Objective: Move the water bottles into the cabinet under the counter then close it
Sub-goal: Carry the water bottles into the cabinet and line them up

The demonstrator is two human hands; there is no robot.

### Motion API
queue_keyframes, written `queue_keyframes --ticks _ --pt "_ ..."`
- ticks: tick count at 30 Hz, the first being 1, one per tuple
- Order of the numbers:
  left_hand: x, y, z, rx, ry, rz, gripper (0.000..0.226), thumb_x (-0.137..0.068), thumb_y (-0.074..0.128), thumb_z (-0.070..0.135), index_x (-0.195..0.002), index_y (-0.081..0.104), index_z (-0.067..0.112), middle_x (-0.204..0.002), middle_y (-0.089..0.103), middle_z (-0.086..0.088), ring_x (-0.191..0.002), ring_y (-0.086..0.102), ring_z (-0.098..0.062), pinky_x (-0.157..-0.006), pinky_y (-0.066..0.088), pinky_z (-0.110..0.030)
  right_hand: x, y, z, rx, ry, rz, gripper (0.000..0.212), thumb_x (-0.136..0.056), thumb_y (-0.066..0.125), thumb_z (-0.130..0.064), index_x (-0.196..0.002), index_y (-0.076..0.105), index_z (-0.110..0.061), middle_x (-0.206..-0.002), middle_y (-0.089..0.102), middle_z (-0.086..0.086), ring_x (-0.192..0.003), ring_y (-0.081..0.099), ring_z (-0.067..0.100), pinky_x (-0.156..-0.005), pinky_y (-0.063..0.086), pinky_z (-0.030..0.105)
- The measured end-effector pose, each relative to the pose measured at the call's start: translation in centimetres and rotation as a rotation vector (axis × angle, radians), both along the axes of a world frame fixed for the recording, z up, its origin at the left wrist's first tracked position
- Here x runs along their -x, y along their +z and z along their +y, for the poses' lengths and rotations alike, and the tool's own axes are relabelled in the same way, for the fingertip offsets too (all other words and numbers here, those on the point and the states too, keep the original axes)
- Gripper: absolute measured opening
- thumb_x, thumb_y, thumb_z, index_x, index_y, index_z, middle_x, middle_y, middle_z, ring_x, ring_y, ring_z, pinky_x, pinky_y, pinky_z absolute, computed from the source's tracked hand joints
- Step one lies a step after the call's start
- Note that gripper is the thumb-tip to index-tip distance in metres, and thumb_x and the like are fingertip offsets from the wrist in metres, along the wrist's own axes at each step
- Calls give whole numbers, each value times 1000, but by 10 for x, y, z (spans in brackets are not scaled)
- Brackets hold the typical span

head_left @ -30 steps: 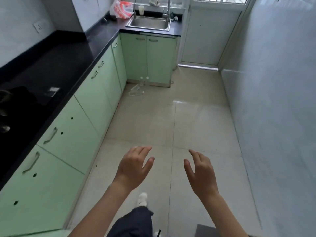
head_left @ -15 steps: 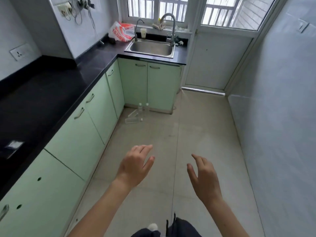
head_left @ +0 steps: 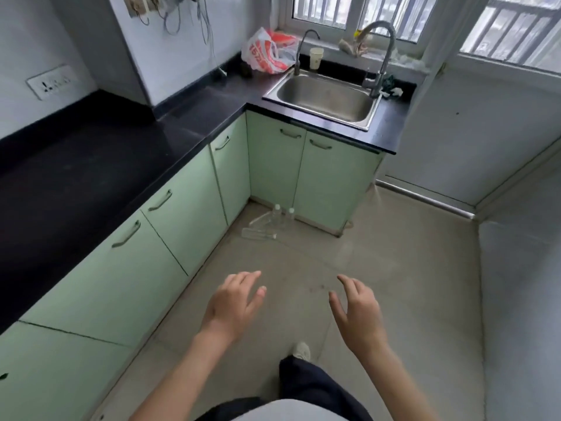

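Pale grey floor tiles [head_left: 379, 268] are filling the middle of a narrow kitchen, with an L-shaped black stone counter [head_left: 91, 177] running along the nine o'clock side and turning across the twelve o'clock end. Mint-green cabinet doors [head_left: 182, 208] with curved metal handles are sitting shut beneath it all the way round. At twelve o'clock a stainless steel sink [head_left: 324, 98] with a tall curved tap [head_left: 382, 53] is lying under a barred window [head_left: 349, 10]; a red-and-white plastic bag [head_left: 267, 53] and a small paper cup [head_left: 315, 58] are resting on the counter just beside it, at about eleven o'clock.

Clear plastic water bottles [head_left: 270, 223] are sitting on the floor in the inner corner where the two cabinet runs meet, close against the two doors under the sink [head_left: 303, 174]. Two are standing upright with white caps, and at least two others are lying on their sides just in front of them; the exact count is hard to tell.

Both bare hands are hanging in the air at six o'clock, well apart from the bottles. The left hand [head_left: 233, 305] is holding nothing, its fingers loosely spread and slightly curled, palm facing down. The right hand [head_left: 358, 314] is likewise empty, fingers parted and relaxed. A dark trouser leg [head_left: 306, 384] and a pale shoe [head_left: 302, 350] are showing between the forearms.
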State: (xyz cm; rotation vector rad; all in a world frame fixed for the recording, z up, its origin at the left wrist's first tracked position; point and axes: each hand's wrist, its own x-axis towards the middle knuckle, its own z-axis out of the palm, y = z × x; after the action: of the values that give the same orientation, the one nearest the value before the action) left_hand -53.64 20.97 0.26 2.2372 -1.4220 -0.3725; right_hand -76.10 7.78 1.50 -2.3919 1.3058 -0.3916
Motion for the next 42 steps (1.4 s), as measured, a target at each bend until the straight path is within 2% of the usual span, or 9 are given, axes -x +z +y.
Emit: queue_keyframes --ticks 5,7,11,17,24,29,34,39,42 --pt "-48 28 -107 41 76 -15 54 -91 39 44 -115 68 6 -107 71 -9 -96 65 -32 -80 55 -41 -60 18 -123 41 108 1 41 -95 58 -28 -129 59 -6 -119 65 10 -110 59 30 -91 50 41" --pt "-72 37 -143 52 104 -40 56 -91 37 45 -118 67 6 -111 70 -10 -101 64 -31 -83 52 -39 -88 22 -164 48 129 -7 45 -94 52 -32 -129 58 -5 -118 65 11 -109 59 31 -91 50 41" --pt "-122 34 -209 69 147 -16 62 -89 33 48 -124 64 7 -119 68 -8 -110 60 -29 -90 46 -34 -141 10 -229 52 136 -34 43 -94 58 -27 -130 57 -4 -116 65 12 -106 58 33 -89 50 42" --pt "-212 -54 -290 -36 103 106 66 -88 31 52 -128 61 9 -124 65 -7 -116 57 -27 -96 41 -32 -226 -72 -295 -57 92 -5 45 -94 57 -29 -132 56 -3 -118 65 12 -110 58 32 -92 49 41" --pt "-309 -151 -372 -125 163 96 64 -88 31 52 -128 59 10 -123 64 -6 -114 55 -28 -95 42 -36 -303 -171 -375 -146 76 60 52 -92 59 -30 -135 52 0 -114 65 14 -104 59 32 -89 49 41" --pt "-335 -280 -419 -200 108 62 66 -89 28 51 -130 57 8 -126 62 -7 -118 53 -28 -97 41 -37 -338 -299 -425 -166 122 129 52 -92 54 -36 -134 52 -5 -113 63 14 -103 58 35 -82 52 43" --pt "-351 -471 -448 -222 9 24 61 -89 37 45 -127 57 2 -117 63 -20 -105 59 -39 -88 48 -44 -350 -476 -464 -147 147 189 55 -94 60 -34 -139 49 -6 -127 60 13 -115 55 36 -93 48 46" --pt "-366 -655 -464 -131 -51 -60 63 -93 41 46 -144 42 9 -143 50 -12 -130 45 -32 -112 30 -42 -352 -647 -485 -207 85 170 66 -95 57 -40 -150 31 -14 -134 55 8 -122 53 27 -98 48 42" --pt "-375 -751 -474 -132 -50 -75 68 -92 40 50 -149 35 12 -151 41 -11 -139 36 -31 -118 24 -45 -360 -743 -488 -205 98 148 70 -93 59 -41 -150 28 -13 -132 55 10 -118 57 26 -94 51 41"
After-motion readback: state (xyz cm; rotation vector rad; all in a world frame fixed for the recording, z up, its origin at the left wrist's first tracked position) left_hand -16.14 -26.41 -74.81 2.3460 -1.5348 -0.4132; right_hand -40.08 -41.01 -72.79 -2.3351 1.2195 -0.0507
